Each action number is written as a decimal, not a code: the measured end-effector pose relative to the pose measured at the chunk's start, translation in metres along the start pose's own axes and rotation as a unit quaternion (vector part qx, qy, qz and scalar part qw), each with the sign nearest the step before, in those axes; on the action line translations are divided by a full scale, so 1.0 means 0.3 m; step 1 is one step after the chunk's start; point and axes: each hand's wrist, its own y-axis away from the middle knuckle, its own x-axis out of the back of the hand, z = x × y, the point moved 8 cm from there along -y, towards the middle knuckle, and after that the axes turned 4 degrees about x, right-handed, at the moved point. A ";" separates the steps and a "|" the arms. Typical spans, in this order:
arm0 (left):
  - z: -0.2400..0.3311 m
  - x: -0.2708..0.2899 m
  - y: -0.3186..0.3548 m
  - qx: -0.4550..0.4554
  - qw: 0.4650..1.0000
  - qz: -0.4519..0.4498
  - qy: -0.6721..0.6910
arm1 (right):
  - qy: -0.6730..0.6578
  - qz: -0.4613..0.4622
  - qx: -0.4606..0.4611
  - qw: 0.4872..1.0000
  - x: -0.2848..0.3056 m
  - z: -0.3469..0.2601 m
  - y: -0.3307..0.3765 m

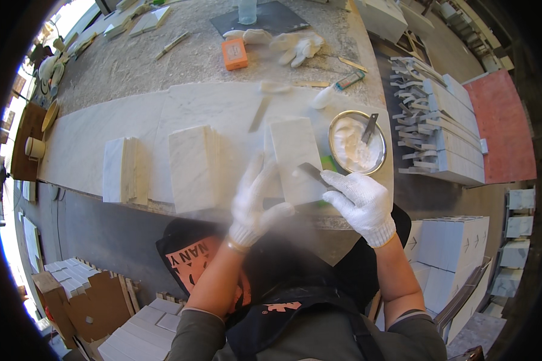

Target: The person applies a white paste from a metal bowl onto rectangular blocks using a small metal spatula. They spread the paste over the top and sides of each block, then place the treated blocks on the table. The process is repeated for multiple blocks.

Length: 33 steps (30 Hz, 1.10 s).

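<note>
Right grip (360,198), gloved, clamped on dark scraper blade (312,172) over white marble tile (295,157); left hand (256,201) fingers spread, steadying tile; metal paste bowl (356,143) beside on worktop (132,120).

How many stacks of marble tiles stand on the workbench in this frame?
3: a narrow stack on the left, a wider stack in the middle, and one under both gloved hands. Stacks beyond the bench aren't counted.

Your single head-worn fisheye camera looks steeply down from close above the workbench (132,66) (edges bend outward), facing away from you.
</note>
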 end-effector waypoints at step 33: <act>0.006 0.001 -0.002 -0.003 1.000 0.010 -0.006 | 0.062 -0.063 0.019 0.996 0.013 -0.066 -0.039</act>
